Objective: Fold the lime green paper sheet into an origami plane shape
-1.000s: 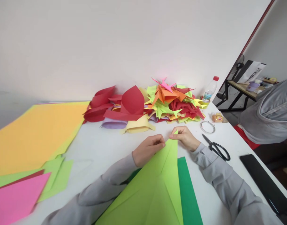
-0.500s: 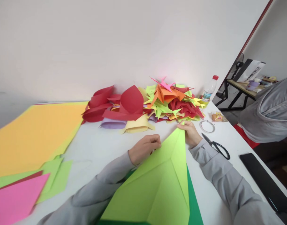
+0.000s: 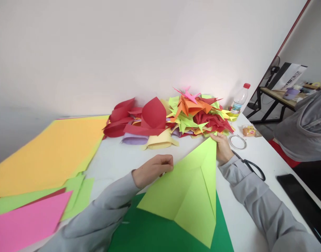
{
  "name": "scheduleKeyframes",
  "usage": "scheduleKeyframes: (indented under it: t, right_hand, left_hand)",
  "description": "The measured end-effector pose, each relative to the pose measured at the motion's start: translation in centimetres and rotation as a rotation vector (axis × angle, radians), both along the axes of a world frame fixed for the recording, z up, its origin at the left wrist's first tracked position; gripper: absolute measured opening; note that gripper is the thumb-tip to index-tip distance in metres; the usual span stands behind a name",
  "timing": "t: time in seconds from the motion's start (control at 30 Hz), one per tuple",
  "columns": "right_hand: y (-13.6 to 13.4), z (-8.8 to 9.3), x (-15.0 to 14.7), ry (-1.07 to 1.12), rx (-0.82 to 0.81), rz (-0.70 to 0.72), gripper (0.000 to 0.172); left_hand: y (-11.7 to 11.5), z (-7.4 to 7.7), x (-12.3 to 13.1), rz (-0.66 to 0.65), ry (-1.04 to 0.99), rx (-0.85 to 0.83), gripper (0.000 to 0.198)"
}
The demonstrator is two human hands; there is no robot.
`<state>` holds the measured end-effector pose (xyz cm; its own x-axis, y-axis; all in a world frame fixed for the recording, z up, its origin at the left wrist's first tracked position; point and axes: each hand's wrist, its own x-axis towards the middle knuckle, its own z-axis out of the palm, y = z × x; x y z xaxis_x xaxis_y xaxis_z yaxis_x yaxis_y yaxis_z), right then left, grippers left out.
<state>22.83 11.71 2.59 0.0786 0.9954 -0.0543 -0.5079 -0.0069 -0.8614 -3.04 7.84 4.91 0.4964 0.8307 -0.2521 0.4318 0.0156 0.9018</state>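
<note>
A folded lime-green paper sheet (image 3: pixel 186 190) lies tilted over a dark green sheet (image 3: pixel 150 232) on the white table (image 3: pixel 118 159). My left hand (image 3: pixel 152 169) is curled and pinches the sheet's left edge. My right hand (image 3: pixel 222 147) grips the sheet's far pointed tip, close to the heap of folded paper shapes (image 3: pixel 197 113). Both arms wear grey sleeves.
Large orange and yellow sheets (image 3: pixel 45 150) and a pink sheet (image 3: pixel 26 220) lie at the left. Red curled paper (image 3: pixel 139 119), a water bottle (image 3: pixel 239 101), a tape ring (image 3: pixel 237 141), scissors (image 3: pixel 252 168), a snack packet (image 3: pixel 249 131) and a black phone (image 3: pixel 304 203) sit at the right. A person in grey (image 3: pixel 304 129) is beside the table.
The lime sheet has been pushed forward and to the right, baring more of the dark green sheet. My right hand moved with the tip toward the heap; my left hand slid back along the edge.
</note>
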Motion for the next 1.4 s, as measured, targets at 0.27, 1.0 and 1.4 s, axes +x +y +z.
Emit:
scheduleKeyframes:
  t: [0.27, 1.0, 1.4]
  right_hand:
    - [0.4, -0.3, 0.3, 0.020, 0.000, -0.112, 0.025]
    - [-4.6, 2.3, -4.5, -0.556, 0.111, 0.528, 0.039]
    - [-4.4, 2.2, -4.5, -0.521, 0.176, 0.572, 0.034]
  left_hand:
    - [-0.1, 0.9, -3.2, -0.016, -0.005, -0.067, 0.021]
    - [-0.3, 3.8, 3.6, 0.127, -0.103, 0.137, 0.040]
    - [1.0, 3.3, 3.5, 0.061, -0.143, 0.038, 0.026]
